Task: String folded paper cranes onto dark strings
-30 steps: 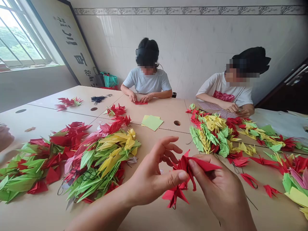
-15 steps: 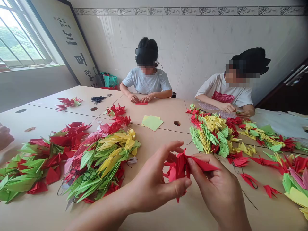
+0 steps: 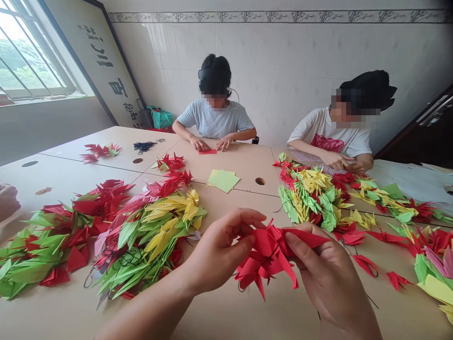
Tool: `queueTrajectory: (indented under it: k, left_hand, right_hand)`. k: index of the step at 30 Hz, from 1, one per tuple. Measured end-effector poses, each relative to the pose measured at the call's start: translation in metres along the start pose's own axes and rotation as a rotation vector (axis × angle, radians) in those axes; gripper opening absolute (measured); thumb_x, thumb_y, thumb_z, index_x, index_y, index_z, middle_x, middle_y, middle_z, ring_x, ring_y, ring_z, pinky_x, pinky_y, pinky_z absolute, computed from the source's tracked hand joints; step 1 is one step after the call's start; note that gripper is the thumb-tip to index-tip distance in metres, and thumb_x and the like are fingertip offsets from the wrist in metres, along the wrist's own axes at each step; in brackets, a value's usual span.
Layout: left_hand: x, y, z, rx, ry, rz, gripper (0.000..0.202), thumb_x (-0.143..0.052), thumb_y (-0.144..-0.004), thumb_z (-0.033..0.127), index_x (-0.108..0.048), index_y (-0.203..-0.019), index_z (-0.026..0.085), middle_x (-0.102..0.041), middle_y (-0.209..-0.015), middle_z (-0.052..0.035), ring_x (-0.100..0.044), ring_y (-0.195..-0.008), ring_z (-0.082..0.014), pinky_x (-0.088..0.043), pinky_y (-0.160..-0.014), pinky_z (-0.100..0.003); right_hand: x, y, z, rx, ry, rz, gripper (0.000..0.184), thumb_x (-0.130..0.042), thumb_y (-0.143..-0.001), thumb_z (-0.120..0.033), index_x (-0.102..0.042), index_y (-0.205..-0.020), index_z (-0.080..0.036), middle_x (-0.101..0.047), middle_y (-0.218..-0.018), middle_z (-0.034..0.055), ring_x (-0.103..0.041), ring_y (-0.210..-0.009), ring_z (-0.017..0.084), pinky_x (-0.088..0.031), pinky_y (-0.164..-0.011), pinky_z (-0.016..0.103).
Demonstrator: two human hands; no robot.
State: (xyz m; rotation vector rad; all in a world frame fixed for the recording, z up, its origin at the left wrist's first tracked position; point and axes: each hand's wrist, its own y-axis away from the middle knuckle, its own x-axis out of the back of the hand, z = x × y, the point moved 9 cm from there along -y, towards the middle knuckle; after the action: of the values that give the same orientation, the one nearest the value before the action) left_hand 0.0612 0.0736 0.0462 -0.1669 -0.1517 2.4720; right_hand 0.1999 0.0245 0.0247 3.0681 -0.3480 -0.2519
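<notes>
A red origami cluster (image 3: 271, 255) with several pointed paper petals is held up above the table, and a thin dark string loop shows at its lower left. My right hand (image 3: 320, 264) pinches a long red point of it between thumb and fingers. On the other side my left hand (image 3: 222, 248) is closed at the cluster's left edge, its thumb against the paper and its fingertips partly hidden behind. Nearest on my left lies a pile of green, yellow, pink and red folded paper (image 3: 159, 236).
Another folded-paper pile (image 3: 38, 255) lies far left; more paper bunches (image 3: 311, 189) lie to the right. Flat green paper sheets (image 3: 223, 180) and black cords (image 3: 144, 146) rest on the table (image 3: 226, 316). Two people sit opposite, working with their hands. Part of another hand (image 3: 7, 200) shows at left.
The red origami has turned so its points spread downward and toward me. My left thumb has moved up from below it onto its left edge. Opposite, both people's hands have shifted slightly.
</notes>
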Motion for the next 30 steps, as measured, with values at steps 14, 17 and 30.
queueTrajectory:
  k: [14, 17, 30]
  left_hand:
    - [-0.002, -0.002, 0.007, 0.014, -0.209, -0.009, 0.009, -0.053, -0.085, 0.01, -0.056, -0.083, 0.017, -0.059, -0.071, 0.0007, -0.05, -0.063, -0.0105, -0.039, -0.06, -0.023]
    - [-0.006, -0.003, 0.0, 0.051, -0.092, -0.097, 0.004, -0.06, -0.086, 0.019, -0.056, -0.087, 0.016, -0.059, -0.077, -0.0009, -0.051, -0.068, -0.011, -0.041, -0.065, -0.024]
    - [-0.006, -0.007, -0.02, 0.174, 0.025, -0.147, 0.034, -0.072, -0.079, 0.044, -0.058, -0.078, 0.013, -0.055, -0.07, 0.0005, -0.047, -0.063, -0.0098, -0.037, -0.058, -0.023]
  right_hand:
    - [-0.002, 0.005, -0.003, -0.008, 0.005, -0.016, 0.024, -0.074, -0.08, -0.041, -0.065, -0.071, -0.02, -0.059, -0.056, -0.0018, -0.048, -0.051, 0.009, -0.041, -0.047, 0.018]
    - [-0.003, 0.004, -0.003, -0.014, -0.039, -0.021, 0.026, -0.074, -0.08, -0.04, -0.064, -0.069, -0.019, -0.062, -0.059, -0.0005, -0.053, -0.052, 0.01, -0.043, -0.048, 0.019]
    - [-0.011, 0.006, -0.001, -0.03, 0.169, -0.033, 0.032, -0.075, -0.074, -0.05, -0.065, -0.073, -0.02, -0.051, -0.058, -0.0039, -0.044, -0.053, 0.01, -0.037, -0.048, 0.021]
